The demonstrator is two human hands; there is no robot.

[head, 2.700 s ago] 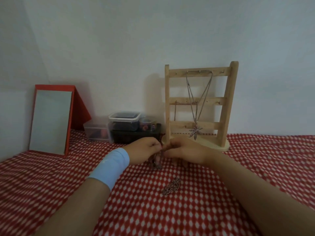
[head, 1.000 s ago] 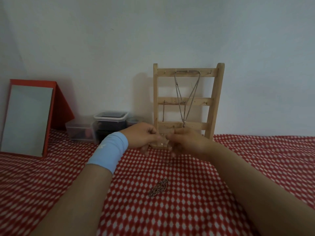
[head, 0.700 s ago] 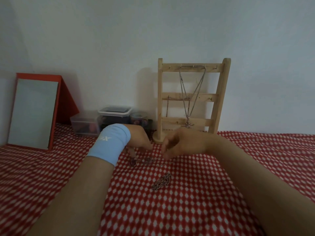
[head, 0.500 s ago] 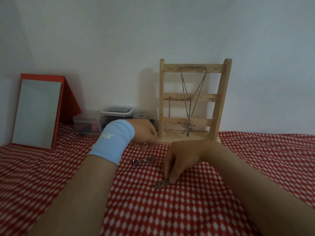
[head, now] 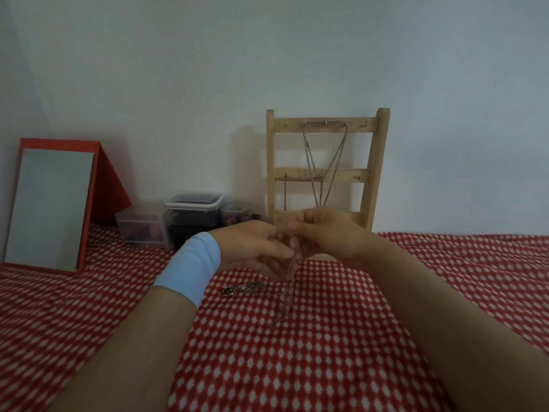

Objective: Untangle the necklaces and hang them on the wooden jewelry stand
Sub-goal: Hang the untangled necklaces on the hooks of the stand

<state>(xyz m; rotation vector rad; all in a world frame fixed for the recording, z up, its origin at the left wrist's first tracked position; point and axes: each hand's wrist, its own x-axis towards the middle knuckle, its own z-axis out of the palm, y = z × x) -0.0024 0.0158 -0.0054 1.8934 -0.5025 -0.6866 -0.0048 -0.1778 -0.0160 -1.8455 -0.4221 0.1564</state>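
Observation:
My right hand (head: pixel 329 233) pinches the top of a thin silver necklace (head: pixel 286 292) that dangles blurred down to the red patterned cloth (head: pixel 297 367). My left hand (head: pixel 252 248), with a blue wristband, holds the same chain just below with its fingertips. A second necklace (head: pixel 242 288) with a ring end lies flat on the cloth under my left hand. The wooden jewelry stand (head: pixel 372 173) rises right behind my hands against the wall. A long pendant necklace (head: pixel 323 162) hangs from its top rail and a short chain (head: pixel 285 191) from the middle rail. My hands hide the stand's base.
A red-framed mirror (head: pixel 53 203) leans at the far left. Clear plastic boxes (head: pixel 193 215) with small items stand between the mirror and the stand. The white wall is close behind everything.
My right hand picked the bunched chain off the cloth and raised it. My left hand came over to it. The other necklace stays where it was laid down.

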